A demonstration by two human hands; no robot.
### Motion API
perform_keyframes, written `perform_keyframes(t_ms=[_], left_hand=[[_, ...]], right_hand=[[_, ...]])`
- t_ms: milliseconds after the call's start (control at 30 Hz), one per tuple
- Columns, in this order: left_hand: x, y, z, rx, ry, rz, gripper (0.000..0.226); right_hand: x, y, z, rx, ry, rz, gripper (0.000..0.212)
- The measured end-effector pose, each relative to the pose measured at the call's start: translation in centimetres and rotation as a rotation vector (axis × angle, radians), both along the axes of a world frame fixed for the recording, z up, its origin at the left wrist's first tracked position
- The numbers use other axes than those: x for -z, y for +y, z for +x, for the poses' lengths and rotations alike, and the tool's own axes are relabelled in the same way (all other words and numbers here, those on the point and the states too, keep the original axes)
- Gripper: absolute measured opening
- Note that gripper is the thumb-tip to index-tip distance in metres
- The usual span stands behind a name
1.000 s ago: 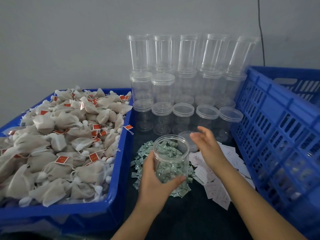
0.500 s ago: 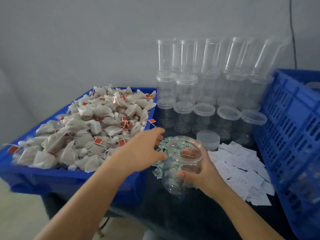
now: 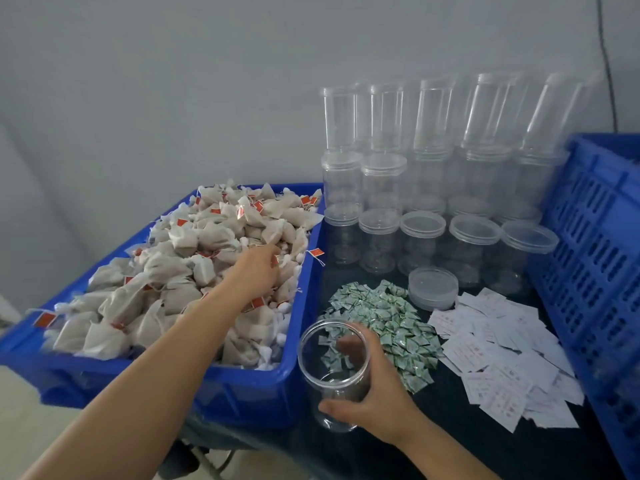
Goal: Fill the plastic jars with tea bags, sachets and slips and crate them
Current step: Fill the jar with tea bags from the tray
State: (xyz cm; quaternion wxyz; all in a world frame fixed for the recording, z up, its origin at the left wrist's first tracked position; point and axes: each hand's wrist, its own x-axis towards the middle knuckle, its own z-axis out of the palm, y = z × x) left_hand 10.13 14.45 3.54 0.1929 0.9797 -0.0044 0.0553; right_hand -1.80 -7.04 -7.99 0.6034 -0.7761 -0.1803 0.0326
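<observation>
My right hand grips an open, lidless clear plastic jar near the table's front, tilted a little toward the left. The green sachets behind it show through its wall. My left hand reaches into the heap of beige tea bags with red tags in the blue tray. Its fingertips are buried among the bags, so a hold cannot be made out. A pile of green sachets and a spread of white paper slips lie on the dark table to the jar's right.
Stacks of empty lidded jars stand at the back against the wall. A loose clear lid lies in front of them. A tall blue slotted crate fills the right edge. The tea bag tray overhangs the table's left side.
The jar passed from my left hand to my right, which drew it toward the tray's near corner. My left hand let go and moved left into the tea bags. The view swung left.
</observation>
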Motion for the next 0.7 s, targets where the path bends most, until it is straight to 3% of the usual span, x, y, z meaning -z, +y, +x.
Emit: perform_keyframes(t_ms=[100, 367, 533, 700], left_hand=[[0.8, -0.4, 1.4, 0.020, 0.028, 0.031, 0.032], [1.4, -0.5, 2.1, 0.060, 0.060, -0.007, 0.033], [1.7, -1.1, 1.8, -0.034, -0.051, 0.006, 0.009], [1.5, -1.3, 1.6, -0.018, -0.084, 0.019, 0.027]], right_hand=[[0.7, 0.2, 0.2, 0.019, -0.028, 0.023, 0.100], [1.0, 0.7, 1.6, 0.072, -0.080, 0.017, 0.101], [1.2, 0.8, 1.9, 0.096, -0.113, 0.035, 0.100], [1.5, 0.9, 1.7, 0.093, -0.105, 0.044, 0.100]])
